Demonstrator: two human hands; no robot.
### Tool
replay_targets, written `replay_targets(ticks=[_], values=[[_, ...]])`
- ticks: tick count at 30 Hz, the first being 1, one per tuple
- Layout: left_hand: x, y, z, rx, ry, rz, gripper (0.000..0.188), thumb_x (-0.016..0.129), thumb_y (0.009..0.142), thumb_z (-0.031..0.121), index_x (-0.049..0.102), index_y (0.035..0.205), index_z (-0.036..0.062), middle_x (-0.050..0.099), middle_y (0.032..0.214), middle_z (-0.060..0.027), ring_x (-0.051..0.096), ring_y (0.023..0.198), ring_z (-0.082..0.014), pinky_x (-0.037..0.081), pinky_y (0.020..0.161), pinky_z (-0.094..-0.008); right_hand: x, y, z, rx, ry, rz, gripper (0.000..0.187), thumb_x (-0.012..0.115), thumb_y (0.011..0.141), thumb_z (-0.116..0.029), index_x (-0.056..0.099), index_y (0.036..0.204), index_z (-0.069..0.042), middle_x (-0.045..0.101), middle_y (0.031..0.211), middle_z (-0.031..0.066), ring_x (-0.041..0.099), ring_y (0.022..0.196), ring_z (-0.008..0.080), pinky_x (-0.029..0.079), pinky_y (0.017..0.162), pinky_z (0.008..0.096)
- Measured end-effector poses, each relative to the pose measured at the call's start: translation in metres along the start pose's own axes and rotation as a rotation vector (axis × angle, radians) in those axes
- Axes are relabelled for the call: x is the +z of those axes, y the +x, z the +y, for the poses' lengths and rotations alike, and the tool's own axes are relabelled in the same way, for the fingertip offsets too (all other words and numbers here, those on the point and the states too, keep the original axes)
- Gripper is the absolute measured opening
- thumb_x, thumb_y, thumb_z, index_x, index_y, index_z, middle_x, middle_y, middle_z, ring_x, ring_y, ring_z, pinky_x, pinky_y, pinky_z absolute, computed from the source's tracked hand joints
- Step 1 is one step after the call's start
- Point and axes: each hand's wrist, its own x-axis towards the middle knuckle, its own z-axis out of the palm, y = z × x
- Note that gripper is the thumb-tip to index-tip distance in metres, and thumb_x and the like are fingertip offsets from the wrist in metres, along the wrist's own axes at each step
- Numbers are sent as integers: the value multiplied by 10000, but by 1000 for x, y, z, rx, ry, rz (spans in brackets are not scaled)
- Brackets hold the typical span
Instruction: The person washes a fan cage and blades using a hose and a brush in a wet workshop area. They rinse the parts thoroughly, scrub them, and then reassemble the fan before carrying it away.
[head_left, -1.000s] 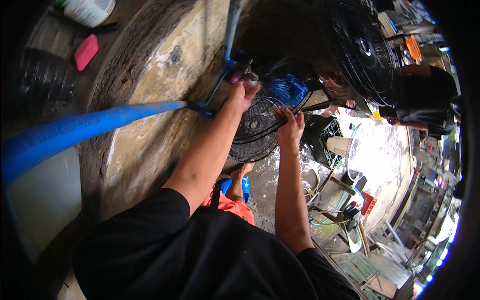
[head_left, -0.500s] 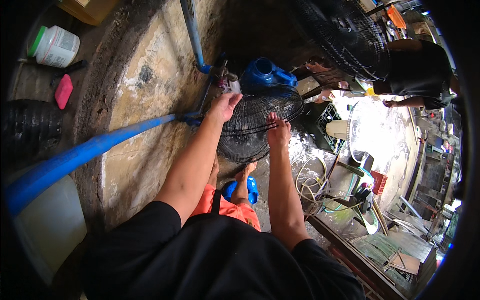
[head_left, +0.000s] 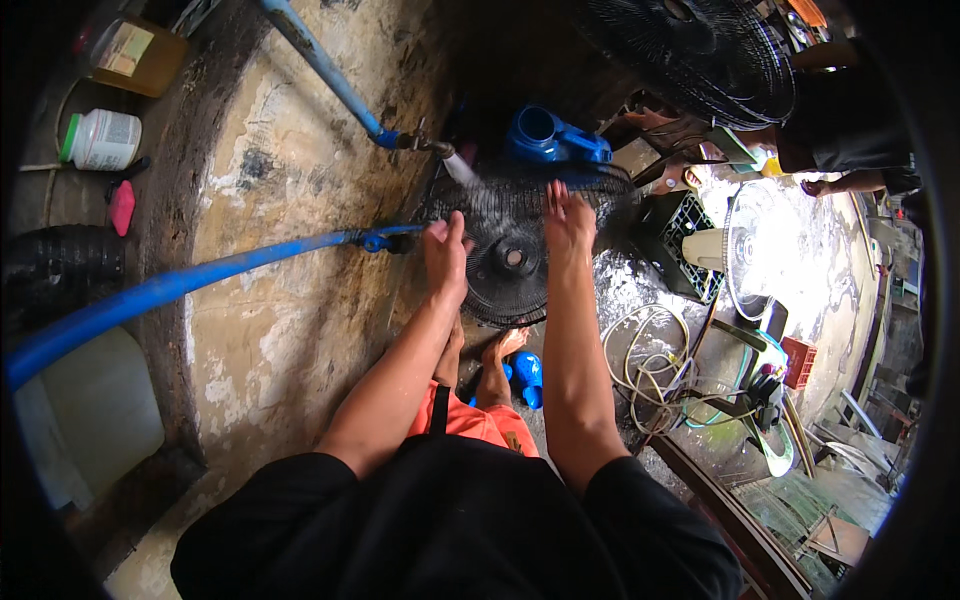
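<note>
The grille (head_left: 514, 262) is splashed beneath the tap (head_left: 436, 148); the left hand (head_left: 446, 262) is opened beside it; the right hand's (head_left: 570, 222) grip cannot be told; a slip could be caused by wetness.

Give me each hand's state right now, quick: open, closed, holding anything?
Left hand: beside the round black wire fan guard; whether it grips cannot be told.
Right hand: open, though blurred; contact with anything cannot be told.

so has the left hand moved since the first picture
Yes: the left hand was close by the tap and is now farther below it in view.
</note>
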Motion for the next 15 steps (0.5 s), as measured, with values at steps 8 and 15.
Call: replay_targets(ticks=[8, 15], values=[[20, 24, -89, -475, -721, -49, 208, 599, 980, 149, 584, 1162, 48, 676, 1088, -108, 669, 1008, -235, 542, 903, -368, -127, -62, -47, 150, -40, 237, 379, 406, 788, 109, 403, 1140, -30, 503, 1324, 197, 506, 1280, 358, 388, 1134, 536], [21, -11, -97, -364, -466, -360, 295, 575, 823, -153, 588, 1055, 30, 671, 1132, -115, 649, 1089, -264, 539, 953, -399, -173, -77, -89, 151, 344, 17, 703, 344, 628, 250, 283, 1283, 2, 388, 1507, 179, 338, 1431, 352, 309, 1198, 492]])
